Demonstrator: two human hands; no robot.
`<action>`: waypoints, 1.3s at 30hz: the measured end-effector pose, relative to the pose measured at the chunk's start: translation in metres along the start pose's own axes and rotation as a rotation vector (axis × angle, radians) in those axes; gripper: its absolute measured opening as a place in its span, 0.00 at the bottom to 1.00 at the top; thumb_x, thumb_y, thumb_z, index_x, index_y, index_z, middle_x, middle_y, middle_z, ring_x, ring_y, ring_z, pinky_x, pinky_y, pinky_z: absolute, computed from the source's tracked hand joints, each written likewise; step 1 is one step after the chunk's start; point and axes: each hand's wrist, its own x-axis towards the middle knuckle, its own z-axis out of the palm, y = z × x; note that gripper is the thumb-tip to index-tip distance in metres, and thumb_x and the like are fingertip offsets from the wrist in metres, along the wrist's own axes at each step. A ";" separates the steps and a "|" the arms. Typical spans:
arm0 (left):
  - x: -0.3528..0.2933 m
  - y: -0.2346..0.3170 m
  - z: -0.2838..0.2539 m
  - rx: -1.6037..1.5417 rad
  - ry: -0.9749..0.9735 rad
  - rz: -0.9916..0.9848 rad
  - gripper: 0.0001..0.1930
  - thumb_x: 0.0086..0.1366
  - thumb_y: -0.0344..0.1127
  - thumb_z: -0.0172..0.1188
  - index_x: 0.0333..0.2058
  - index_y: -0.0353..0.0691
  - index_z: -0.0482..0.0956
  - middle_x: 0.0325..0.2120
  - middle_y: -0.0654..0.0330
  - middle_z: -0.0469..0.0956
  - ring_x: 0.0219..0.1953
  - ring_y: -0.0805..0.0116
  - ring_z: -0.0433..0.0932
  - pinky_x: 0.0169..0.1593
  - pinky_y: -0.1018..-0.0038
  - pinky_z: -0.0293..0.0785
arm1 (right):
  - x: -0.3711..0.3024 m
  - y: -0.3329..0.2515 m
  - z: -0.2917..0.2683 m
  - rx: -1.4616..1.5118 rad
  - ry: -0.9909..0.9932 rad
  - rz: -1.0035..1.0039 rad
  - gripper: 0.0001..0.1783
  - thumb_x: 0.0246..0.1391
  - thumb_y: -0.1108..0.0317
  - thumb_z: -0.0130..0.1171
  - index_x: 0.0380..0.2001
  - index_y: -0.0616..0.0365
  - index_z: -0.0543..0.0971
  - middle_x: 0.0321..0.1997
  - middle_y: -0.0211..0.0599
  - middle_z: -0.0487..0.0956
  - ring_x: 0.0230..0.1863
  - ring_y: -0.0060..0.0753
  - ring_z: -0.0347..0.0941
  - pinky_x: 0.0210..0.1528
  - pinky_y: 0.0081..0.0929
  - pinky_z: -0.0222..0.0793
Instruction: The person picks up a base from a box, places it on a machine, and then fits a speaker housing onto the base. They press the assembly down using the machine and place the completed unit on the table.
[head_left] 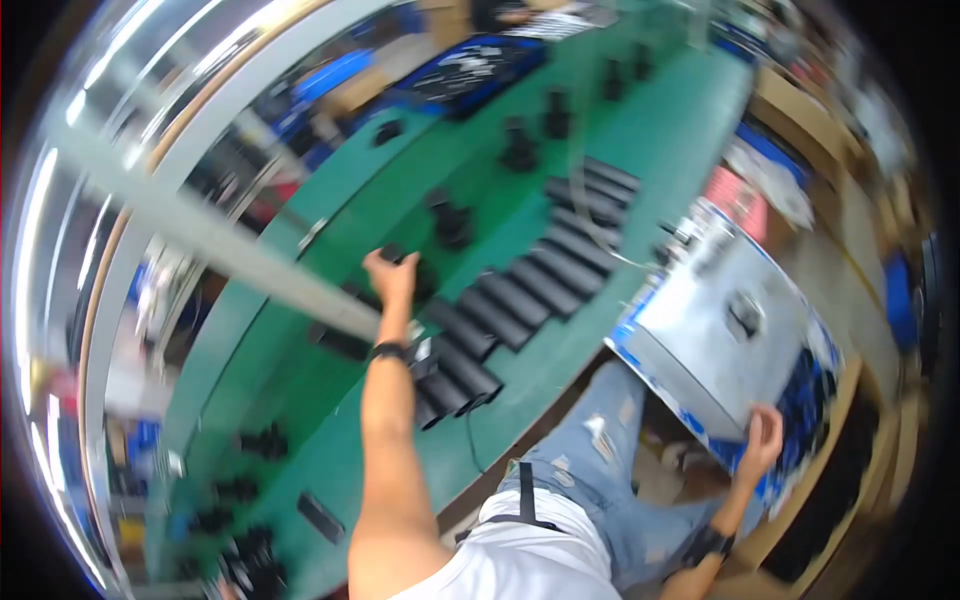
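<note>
Out over the green bench, my left hand (392, 275) is closed around the top of a black cylindrical part (394, 253); motion blurs its exact shape. Just right of that forearm, a row of black tubes (515, 300) lies side by side on the bench (560, 355). Beyond the hand stands a black fitting with a wider base (450, 222). My right hand (765, 440) is beside the near corner of a silver metal box (715, 320), its fingers curled together. What those fingers hold, if anything, I cannot make out.
More black fittings (518, 147) stand along the green strip. A pale post (240, 255) slants across the left side. A blue tray of small parts (470, 72) is at the far side. An open cardboard box (835, 490) sits at right, below a pink stack (738, 200).
</note>
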 end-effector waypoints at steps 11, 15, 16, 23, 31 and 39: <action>-0.215 0.157 -0.058 -0.424 -0.475 0.803 0.26 0.54 0.25 0.57 0.54 0.33 0.65 0.59 0.47 0.61 0.60 0.52 0.62 0.59 0.63 0.62 | -0.006 0.111 -0.057 -1.060 -0.019 0.176 0.28 0.38 0.67 0.68 0.47 0.55 0.71 0.53 0.46 0.68 0.56 0.53 0.62 0.57 0.42 0.63; -0.280 0.178 -0.060 -0.662 -0.787 0.694 0.18 0.54 0.24 0.56 0.46 0.32 0.72 0.51 0.47 0.70 0.51 0.53 0.71 0.52 0.65 0.68 | -0.003 0.102 -0.063 -1.109 0.024 0.219 0.24 0.37 0.70 0.71 0.40 0.54 0.73 0.47 0.42 0.70 0.51 0.49 0.64 0.54 0.41 0.64; -0.290 0.181 -0.063 -0.676 -0.833 0.740 0.16 0.56 0.23 0.55 0.45 0.32 0.72 0.51 0.48 0.69 0.51 0.57 0.71 0.52 0.68 0.67 | -0.003 0.096 -0.069 -1.066 0.012 0.142 0.22 0.36 0.70 0.71 0.38 0.54 0.73 0.45 0.40 0.71 0.50 0.48 0.64 0.53 0.40 0.64; -0.345 0.224 -0.083 -0.876 -1.411 0.408 0.24 0.55 0.28 0.62 0.52 0.33 0.70 0.46 0.49 0.75 0.48 0.61 0.75 0.48 0.69 0.73 | -0.037 -0.063 -0.026 -0.715 0.169 -0.296 0.24 0.25 0.75 0.72 0.32 0.54 0.75 0.46 0.36 0.76 0.50 0.46 0.66 0.51 0.40 0.63; -0.369 0.264 -0.074 -1.013 -1.566 0.845 0.21 0.51 0.29 0.60 0.47 0.38 0.76 0.50 0.49 0.74 0.50 0.47 0.74 0.52 0.61 0.69 | -0.067 -0.131 -0.002 -0.074 -0.208 -0.096 0.24 0.43 0.71 0.66 0.47 0.61 0.75 0.55 0.50 0.71 0.59 0.49 0.66 0.59 0.43 0.63; -0.344 0.243 -0.096 -0.854 -1.687 1.339 0.34 0.48 0.31 0.65 0.58 0.51 0.70 0.68 0.46 0.45 0.70 0.37 0.40 0.66 0.47 0.47 | -0.060 -0.117 0.016 0.791 -0.042 0.483 0.25 0.56 0.71 0.55 0.57 0.64 0.66 0.48 0.43 0.77 0.40 0.31 0.78 0.38 0.18 0.74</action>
